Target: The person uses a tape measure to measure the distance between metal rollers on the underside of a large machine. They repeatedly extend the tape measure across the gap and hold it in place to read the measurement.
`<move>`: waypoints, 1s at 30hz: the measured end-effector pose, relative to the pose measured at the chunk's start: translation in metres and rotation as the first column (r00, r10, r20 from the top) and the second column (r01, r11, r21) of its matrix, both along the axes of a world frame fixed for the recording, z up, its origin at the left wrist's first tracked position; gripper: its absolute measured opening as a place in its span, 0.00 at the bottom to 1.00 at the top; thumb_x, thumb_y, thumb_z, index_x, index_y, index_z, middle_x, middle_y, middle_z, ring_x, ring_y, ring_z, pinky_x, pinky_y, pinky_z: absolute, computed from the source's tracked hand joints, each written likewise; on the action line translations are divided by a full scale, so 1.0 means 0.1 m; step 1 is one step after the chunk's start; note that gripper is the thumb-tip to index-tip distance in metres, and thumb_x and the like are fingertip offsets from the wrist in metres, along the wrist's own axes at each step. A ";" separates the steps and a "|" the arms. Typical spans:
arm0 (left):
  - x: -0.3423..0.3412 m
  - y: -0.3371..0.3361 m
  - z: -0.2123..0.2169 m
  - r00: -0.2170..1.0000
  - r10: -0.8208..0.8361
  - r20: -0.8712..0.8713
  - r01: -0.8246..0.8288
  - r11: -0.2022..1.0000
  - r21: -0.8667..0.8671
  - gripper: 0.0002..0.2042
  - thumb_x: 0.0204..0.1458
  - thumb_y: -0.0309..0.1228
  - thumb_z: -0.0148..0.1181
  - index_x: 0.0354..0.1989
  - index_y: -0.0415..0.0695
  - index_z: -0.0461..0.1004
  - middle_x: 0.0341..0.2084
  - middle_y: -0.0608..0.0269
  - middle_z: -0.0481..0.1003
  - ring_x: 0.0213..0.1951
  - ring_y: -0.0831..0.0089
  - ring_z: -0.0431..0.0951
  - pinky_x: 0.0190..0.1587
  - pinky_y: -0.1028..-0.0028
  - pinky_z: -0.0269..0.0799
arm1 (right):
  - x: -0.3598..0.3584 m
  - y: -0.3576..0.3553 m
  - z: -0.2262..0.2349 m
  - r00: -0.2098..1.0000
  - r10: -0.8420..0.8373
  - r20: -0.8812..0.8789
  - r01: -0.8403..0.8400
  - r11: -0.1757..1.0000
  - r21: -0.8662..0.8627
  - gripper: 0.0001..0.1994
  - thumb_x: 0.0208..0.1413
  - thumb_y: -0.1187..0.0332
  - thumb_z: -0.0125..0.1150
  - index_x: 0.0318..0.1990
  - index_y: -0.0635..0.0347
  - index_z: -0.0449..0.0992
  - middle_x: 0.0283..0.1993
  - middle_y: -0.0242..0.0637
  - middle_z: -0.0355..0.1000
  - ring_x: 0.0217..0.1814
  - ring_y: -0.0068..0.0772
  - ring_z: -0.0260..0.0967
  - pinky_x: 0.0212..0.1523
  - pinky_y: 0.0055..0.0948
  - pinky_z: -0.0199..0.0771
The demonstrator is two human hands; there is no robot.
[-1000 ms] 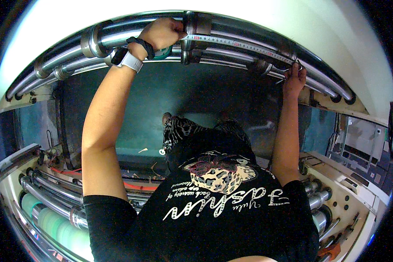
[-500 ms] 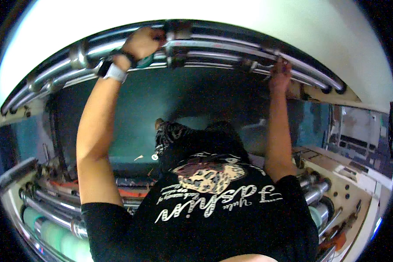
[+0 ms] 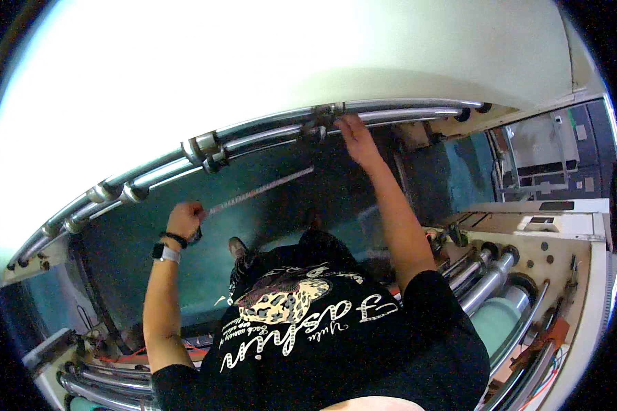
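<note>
The left hand [image 3: 185,219] grasped the left end of the tape measure [image 3: 260,189], which, reaching right seemingly unsupported, could buckle under its own weight; whether the right hand [image 3: 354,135], by the far rollers [image 3: 264,140], gripped anything was unclear.

At left, the bare left hand [image 3: 185,220] grips a pale, narrow measuring tape [image 3: 261,189] extending rightward above the dark green floor [image 3: 130,250], while the bare right hand [image 3: 356,139] is beside shiny cylindrical metal rods [image 3: 267,122] at the far side.
</note>
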State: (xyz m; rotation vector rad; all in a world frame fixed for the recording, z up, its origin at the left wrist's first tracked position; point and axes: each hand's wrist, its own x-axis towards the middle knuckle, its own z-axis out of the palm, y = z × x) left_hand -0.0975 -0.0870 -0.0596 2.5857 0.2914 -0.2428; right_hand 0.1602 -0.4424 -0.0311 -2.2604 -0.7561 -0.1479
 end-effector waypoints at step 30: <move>-1.20 0.24 -1.98 0.871 0.271 -0.410 -0.375 0.905 -0.199 0.12 0.41 0.38 0.56 0.21 0.41 0.73 0.19 0.53 0.72 0.26 0.59 0.73 0.29 0.66 0.68 | 0.28 0.00 0.25 0.992 0.081 0.097 -0.032 0.902 -0.430 0.19 0.51 0.53 0.48 0.31 0.63 0.72 0.30 0.43 0.71 0.31 0.43 0.68 0.33 0.37 0.66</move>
